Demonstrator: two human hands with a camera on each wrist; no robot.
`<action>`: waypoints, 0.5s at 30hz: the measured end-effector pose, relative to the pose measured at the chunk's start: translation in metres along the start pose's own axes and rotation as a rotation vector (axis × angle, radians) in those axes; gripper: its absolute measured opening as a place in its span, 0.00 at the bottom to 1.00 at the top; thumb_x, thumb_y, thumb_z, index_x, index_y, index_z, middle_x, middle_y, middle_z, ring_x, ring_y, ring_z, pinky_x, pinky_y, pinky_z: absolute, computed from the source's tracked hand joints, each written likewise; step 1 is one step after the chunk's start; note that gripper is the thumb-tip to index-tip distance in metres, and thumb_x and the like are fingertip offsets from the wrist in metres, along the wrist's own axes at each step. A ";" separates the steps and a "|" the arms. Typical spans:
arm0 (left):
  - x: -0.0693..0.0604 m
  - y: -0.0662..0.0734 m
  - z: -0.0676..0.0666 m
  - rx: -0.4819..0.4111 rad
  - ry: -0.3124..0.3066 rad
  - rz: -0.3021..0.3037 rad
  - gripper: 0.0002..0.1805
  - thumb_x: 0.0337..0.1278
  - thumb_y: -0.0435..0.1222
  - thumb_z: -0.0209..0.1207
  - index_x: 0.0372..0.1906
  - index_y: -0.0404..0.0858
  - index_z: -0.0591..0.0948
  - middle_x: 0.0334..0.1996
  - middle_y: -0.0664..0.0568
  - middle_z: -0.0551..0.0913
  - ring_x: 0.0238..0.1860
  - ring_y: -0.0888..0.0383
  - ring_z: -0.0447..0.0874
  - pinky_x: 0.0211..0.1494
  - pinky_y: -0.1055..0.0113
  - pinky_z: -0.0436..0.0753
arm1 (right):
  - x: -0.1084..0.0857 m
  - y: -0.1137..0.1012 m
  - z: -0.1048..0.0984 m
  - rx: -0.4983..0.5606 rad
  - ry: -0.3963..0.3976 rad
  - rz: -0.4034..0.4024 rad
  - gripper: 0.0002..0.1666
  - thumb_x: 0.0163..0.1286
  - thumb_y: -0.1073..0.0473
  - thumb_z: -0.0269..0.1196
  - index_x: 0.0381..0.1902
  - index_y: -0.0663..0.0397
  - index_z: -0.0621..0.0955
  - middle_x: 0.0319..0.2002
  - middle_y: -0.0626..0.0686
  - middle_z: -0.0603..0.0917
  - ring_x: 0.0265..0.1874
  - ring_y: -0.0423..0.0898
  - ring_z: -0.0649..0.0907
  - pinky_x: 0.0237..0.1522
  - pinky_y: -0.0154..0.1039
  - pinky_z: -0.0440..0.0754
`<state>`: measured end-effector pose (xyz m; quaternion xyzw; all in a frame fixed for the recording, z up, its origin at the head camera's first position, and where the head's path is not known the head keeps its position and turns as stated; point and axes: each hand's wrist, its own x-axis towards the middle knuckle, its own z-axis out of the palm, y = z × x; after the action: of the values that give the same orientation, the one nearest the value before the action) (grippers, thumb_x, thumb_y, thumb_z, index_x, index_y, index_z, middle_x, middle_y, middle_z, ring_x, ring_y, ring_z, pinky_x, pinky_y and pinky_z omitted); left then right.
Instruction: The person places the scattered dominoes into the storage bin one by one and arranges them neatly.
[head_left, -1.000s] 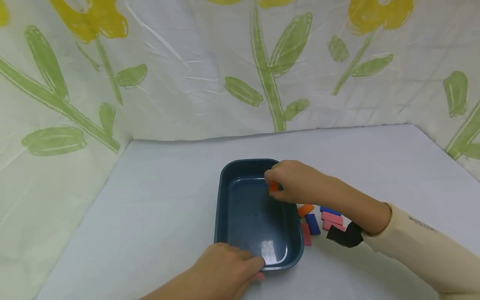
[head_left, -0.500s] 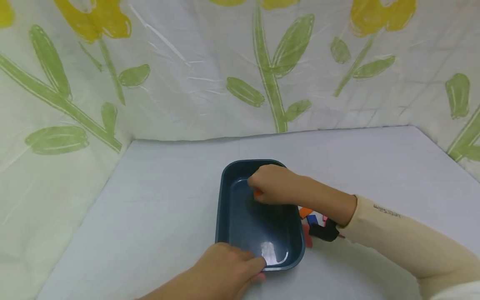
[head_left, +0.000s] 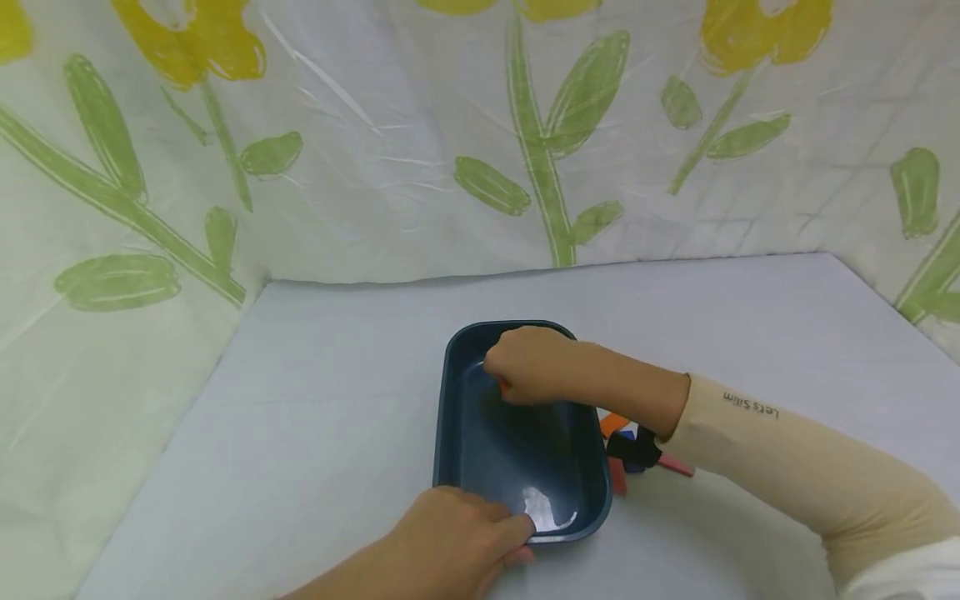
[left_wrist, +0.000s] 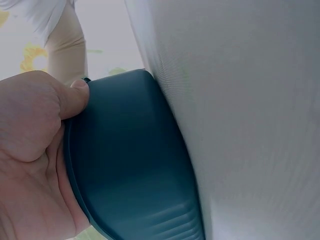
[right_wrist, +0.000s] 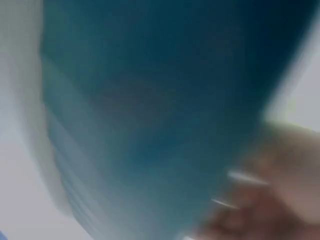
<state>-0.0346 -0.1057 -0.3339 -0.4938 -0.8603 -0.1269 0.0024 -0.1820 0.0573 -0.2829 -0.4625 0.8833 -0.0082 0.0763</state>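
A dark blue-green rectangular plastic tub [head_left: 447, 417] stands on the white table. My left hand [head_left: 453, 537] grips its near rim; in the left wrist view the thumb [left_wrist: 76, 97] lies over the rim and the other fingers are largely out of sight. Over the far part of the tub is my right hand [head_left: 528, 362], fingers curled, pinching an orange block [head_left: 505, 385] that is mostly covered. The right wrist view is blurred and shows the tub wall [right_wrist: 150, 110] beside that hand [right_wrist: 265, 195].
Right of the tub lie several small flat blocks, among them an orange one [head_left: 613, 424], a reddish one [head_left: 617, 477] and a pink one [head_left: 677, 465]. The right forearm and its black wrist mount [head_left: 633, 450] partly cover them. A flower-printed sheet [head_left: 360, 167] hangs behind the table.
My right hand has moved left from the tub's right rim to over its far inside, with the orange block. The forearm now covers more of the loose blocks. My left hand stays on the rim.
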 end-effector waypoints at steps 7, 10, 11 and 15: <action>-0.001 0.000 0.003 0.045 0.075 0.037 0.09 0.72 0.43 0.58 0.33 0.47 0.77 0.14 0.64 0.66 0.15 0.72 0.56 0.19 0.81 0.54 | 0.004 -0.002 -0.014 -0.007 -0.075 0.019 0.22 0.61 0.69 0.64 0.16 0.47 0.66 0.14 0.44 0.60 0.16 0.40 0.60 0.21 0.33 0.58; -0.001 0.000 0.003 0.039 0.077 0.038 0.10 0.72 0.43 0.58 0.33 0.47 0.76 0.14 0.64 0.65 0.15 0.72 0.55 0.19 0.81 0.54 | 0.007 -0.003 -0.019 -0.023 -0.116 0.016 0.24 0.62 0.68 0.64 0.15 0.47 0.65 0.13 0.44 0.59 0.16 0.40 0.59 0.21 0.34 0.58; -0.001 0.000 0.003 0.037 0.082 0.040 0.10 0.72 0.43 0.58 0.32 0.47 0.76 0.14 0.64 0.65 0.15 0.72 0.55 0.19 0.81 0.54 | 0.007 -0.004 -0.020 -0.031 -0.126 0.017 0.24 0.62 0.68 0.65 0.14 0.47 0.65 0.13 0.44 0.59 0.16 0.40 0.59 0.21 0.34 0.59; -0.001 -0.001 0.005 0.045 0.111 0.052 0.10 0.70 0.43 0.60 0.32 0.46 0.76 0.14 0.64 0.66 0.15 0.71 0.56 0.19 0.80 0.54 | 0.013 -0.006 -0.022 -0.059 -0.136 -0.006 0.22 0.63 0.67 0.66 0.16 0.48 0.67 0.14 0.44 0.59 0.17 0.40 0.59 0.22 0.35 0.60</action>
<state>-0.0339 -0.1061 -0.3387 -0.5078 -0.8484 -0.1345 0.0647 -0.1869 0.0421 -0.2622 -0.4667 0.8746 0.0489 0.1224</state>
